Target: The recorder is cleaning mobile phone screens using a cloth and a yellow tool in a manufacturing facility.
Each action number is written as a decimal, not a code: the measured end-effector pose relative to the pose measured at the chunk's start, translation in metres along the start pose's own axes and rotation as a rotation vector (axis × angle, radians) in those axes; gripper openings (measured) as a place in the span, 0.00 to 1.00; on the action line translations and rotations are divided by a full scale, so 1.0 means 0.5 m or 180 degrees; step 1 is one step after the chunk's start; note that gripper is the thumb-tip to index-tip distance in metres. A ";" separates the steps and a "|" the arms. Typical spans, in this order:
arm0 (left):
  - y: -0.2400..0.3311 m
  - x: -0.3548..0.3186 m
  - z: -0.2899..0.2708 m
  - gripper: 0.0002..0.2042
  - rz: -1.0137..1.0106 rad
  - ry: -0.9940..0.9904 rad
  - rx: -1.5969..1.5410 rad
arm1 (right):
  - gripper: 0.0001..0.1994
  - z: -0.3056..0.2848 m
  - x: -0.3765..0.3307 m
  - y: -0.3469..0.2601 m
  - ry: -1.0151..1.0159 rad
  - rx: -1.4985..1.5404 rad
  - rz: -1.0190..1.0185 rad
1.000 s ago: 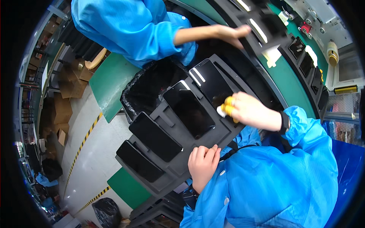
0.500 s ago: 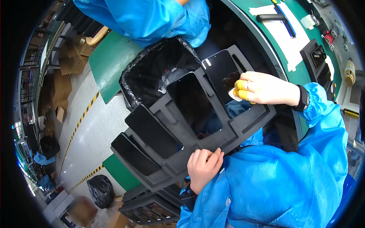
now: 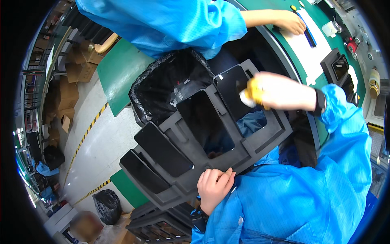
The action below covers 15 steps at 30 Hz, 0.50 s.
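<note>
My right hand (image 3: pixel 284 92), yellow cots on its fingertips and slightly blurred, pinches a small white wipe (image 3: pixel 246 99) over the screen of the rightmost smartphone (image 3: pixel 230 84). That phone lies in a slot of a dark grey foam tray (image 3: pixel 243 150). Further left in the same tray are a middle smartphone (image 3: pixel 205 122), another smartphone (image 3: pixel 162 149) and a leftmost smartphone (image 3: pixel 143 173), all with dark screens. My left hand (image 3: pixel 215 188) grips the tray's near edge with curled fingers; its underside grip is hidden.
Beyond the tray stands a bin lined with a black bag (image 3: pixel 162 77), scraps inside. Across from me, a co-worker's hand (image 3: pixel 290 22) reaches onto the green bench (image 3: pixel 280 8) beside a blue tool (image 3: pixel 308 34). More stacked trays (image 3: pixel 158 227) sit lower left.
My right hand and the wipe have shifted slightly up and left on the rightmost phone. The co-worker's hand has come over the black-handled tool on the bench. My left hand stays on the tray.
</note>
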State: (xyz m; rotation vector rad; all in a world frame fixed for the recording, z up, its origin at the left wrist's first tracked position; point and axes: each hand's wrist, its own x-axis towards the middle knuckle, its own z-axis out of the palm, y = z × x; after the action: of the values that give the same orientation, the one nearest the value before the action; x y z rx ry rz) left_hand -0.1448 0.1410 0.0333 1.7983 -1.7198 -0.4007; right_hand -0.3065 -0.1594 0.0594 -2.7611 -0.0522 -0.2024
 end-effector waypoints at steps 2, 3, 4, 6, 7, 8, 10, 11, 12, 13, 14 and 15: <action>0.004 -0.002 -0.002 0.07 0.0044 -0.0009 -0.0059 | 0.10 -0.020 0.007 0.062 0.0353 -0.0082 0.0705; 0.006 -0.002 -0.003 0.07 0.0024 -0.0019 -0.0035 | 0.11 -0.030 0.016 0.082 0.0498 -0.0351 0.0560; 0.004 0.005 -0.003 0.07 0.0010 -0.0009 -0.0002 | 0.12 -0.042 0.031 0.095 0.0647 -0.0636 0.0397; 0.005 0.005 0.000 0.07 0.0006 -0.0001 -0.0015 | 0.14 -0.048 0.033 0.053 0.0432 -0.0443 0.0162; 0.005 -0.003 0.000 0.07 -0.0090 0.0002 0.0032 | 0.10 -0.019 0.046 0.035 0.0269 -0.0076 0.0100; 0.005 -0.002 0.002 0.07 -0.0080 0.0008 0.0033 | 0.10 0.005 0.048 0.021 0.0078 0.0236 0.0114; 0.004 0.003 0.004 0.07 0.0019 0.0050 -0.0063 | 0.10 0.003 0.065 0.032 0.0428 -0.0138 -0.0019; 0.006 0.000 0.004 0.07 -0.0009 0.0039 -0.0033 | 0.09 -0.008 0.084 0.050 0.0535 -0.0125 0.0218; 0.007 0.000 0.005 0.07 -0.0038 0.0036 -0.0008 | 0.08 -0.020 0.096 0.073 0.0638 -0.0111 0.0457; 0.006 0.006 0.003 0.07 -0.0027 0.0050 -0.0014 | 0.07 -0.025 0.103 0.111 0.0929 -0.0440 0.0393; 0.006 0.004 0.002 0.07 -0.0012 0.0060 -0.0016 | 0.09 -0.020 0.101 0.121 0.1204 -0.0501 0.0601; 0.006 -0.001 0.000 0.07 -0.0024 0.0036 -0.0016 | 0.10 -0.016 0.087 0.111 0.1164 -0.0298 0.0444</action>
State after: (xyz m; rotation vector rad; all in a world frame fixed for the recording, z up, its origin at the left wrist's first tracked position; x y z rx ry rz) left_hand -0.1471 0.1416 0.0350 1.8008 -1.7032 -0.3969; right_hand -0.2610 -0.2136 0.0530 -2.7583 0.2501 -0.6812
